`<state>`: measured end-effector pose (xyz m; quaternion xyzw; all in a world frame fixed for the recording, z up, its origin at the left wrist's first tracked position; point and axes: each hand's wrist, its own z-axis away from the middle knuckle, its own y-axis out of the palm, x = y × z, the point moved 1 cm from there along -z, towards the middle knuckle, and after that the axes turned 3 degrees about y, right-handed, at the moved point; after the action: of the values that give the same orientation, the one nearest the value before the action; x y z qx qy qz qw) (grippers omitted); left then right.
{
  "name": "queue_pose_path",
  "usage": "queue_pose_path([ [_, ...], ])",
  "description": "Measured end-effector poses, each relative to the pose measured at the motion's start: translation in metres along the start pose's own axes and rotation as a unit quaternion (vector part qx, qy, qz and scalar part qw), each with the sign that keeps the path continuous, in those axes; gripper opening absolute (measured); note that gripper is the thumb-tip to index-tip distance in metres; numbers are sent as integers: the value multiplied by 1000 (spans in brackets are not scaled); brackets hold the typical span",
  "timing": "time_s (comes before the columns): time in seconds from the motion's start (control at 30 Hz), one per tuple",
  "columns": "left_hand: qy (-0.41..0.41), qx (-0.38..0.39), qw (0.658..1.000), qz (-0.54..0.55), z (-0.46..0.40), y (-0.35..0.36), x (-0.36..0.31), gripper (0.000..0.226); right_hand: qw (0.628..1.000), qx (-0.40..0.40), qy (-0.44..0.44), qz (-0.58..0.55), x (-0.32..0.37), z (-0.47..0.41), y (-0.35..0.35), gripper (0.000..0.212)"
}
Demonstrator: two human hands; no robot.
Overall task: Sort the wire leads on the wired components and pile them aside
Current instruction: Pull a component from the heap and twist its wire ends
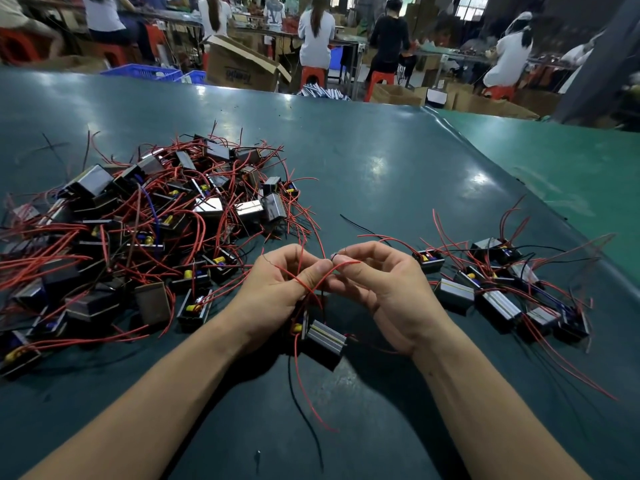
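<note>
Red wire leads (313,282) crossed between both hands: the left hand (277,292) and right hand (381,289) each pinched one. Just beneath them hung the black component (325,341). An unsorted heap (138,230) lay left, a smaller pile (502,289) right; bare green mat (381,168) stretched beyond.

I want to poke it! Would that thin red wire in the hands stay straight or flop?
Probably flop: the thin red wire already bends in a loop between the left hand and right hand. It looks light, so it likely springs back a little.
</note>
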<state>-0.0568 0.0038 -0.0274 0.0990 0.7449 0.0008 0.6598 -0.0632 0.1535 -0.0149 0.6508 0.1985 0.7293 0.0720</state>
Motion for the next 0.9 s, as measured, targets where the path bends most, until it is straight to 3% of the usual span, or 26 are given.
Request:
queue_pose_path([
  [0.2, -10, -15, 999, -35, 0, -1, -1, 23, 998, -8, -25, 49, 0, 0, -1, 11],
  [0.37, 28, -11, 997, -75, 0, -4, -5, 30, 986, 4, -33, 164, 8, 2, -8, 7],
  [0.5, 49, -13, 994, -98, 0, -4, -3, 17, 974, 7, -24, 225, 10, 3, -11, 9],
  [0.67, 78, -57, 990, -103, -4, -8, -1, 8, 981, -12, -15, 191, 12, 3, -16, 15],
  [0.77, 88, -45, 989, -107, -3, -9, -3, 7, 983, 9, -14, 183, 8, 1, -12, 8],
  [0.9, 99, -18, 984, -149, 0, -6, -2, 8, 987, 14, -9, 160, 6, 0, -9, 29],
])
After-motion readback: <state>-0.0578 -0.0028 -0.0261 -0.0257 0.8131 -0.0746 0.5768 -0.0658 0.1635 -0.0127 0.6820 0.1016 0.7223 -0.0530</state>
